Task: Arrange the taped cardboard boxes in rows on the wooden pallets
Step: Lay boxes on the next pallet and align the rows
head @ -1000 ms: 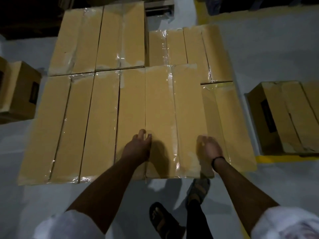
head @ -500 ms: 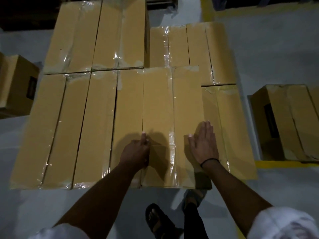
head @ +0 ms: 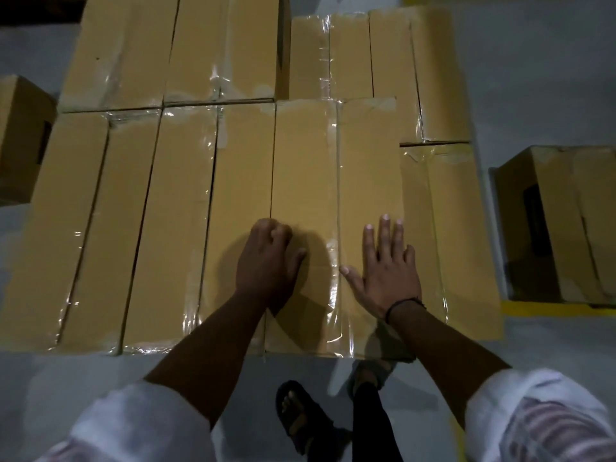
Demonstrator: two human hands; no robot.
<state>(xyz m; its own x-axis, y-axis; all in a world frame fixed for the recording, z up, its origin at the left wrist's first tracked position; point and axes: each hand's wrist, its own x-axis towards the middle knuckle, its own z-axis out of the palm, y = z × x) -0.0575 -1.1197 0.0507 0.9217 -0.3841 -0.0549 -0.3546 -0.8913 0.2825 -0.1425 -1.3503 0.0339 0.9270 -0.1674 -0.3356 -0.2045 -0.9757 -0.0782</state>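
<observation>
Several taped cardboard boxes lie side by side in rows below me; the pallets under them are hidden. The nearest middle box [head: 336,181] has clear tape down its centre seam. My left hand [head: 268,261] rests on this box's left part with its fingers curled under, holding nothing. My right hand [head: 388,265] lies flat on the box's right part, fingers straight and spread. Left of it stand the front-row boxes [head: 100,228], and a lower box [head: 450,228] sits to the right. A back row [head: 173,48] and a lower back pair [head: 376,61] lie beyond.
A separate cardboard box [head: 566,221] stands on the grey floor at the right, beside a yellow floor line [head: 546,308]. Another box [head: 20,135] stands at the left edge. My sandalled feet [head: 300,418] are on the floor just in front of the stack.
My right hand went from curled at the box's near edge to flat on its top and slid a little forward. My left hand curled its fingers. The view moved closer to the boxes.
</observation>
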